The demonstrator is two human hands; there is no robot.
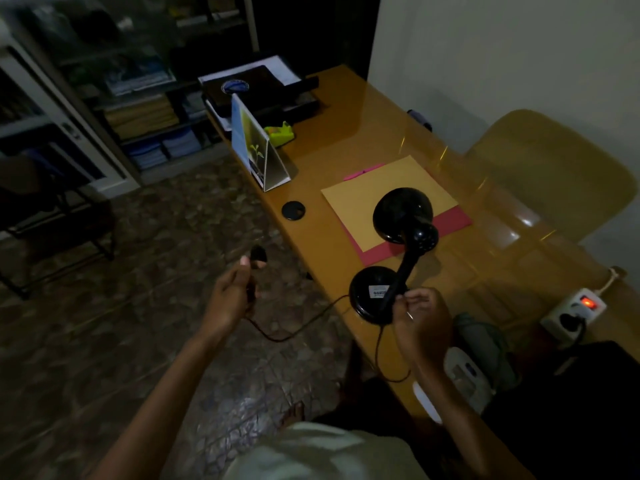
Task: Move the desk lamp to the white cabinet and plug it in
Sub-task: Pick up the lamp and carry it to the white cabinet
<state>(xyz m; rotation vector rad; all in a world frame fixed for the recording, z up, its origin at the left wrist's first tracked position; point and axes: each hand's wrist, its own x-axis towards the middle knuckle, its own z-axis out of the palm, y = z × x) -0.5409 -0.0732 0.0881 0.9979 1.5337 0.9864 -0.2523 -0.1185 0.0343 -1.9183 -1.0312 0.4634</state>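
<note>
A black desk lamp stands near the front edge of a wooden desk, its round shade over a yellow sheet. My right hand grips the lamp's neck just above its round base. My left hand is out over the floor, closed on the lamp's black plug, with the thin black cord sagging from it back to the base. No white cabinet can be made out with certainty in this dim room.
On the desk lie a yellow sheet over a red folder, a standing calendar, a green tape dispenser and black paper trays. A white power strip glows red at right. A glass-door bookcase stands at left.
</note>
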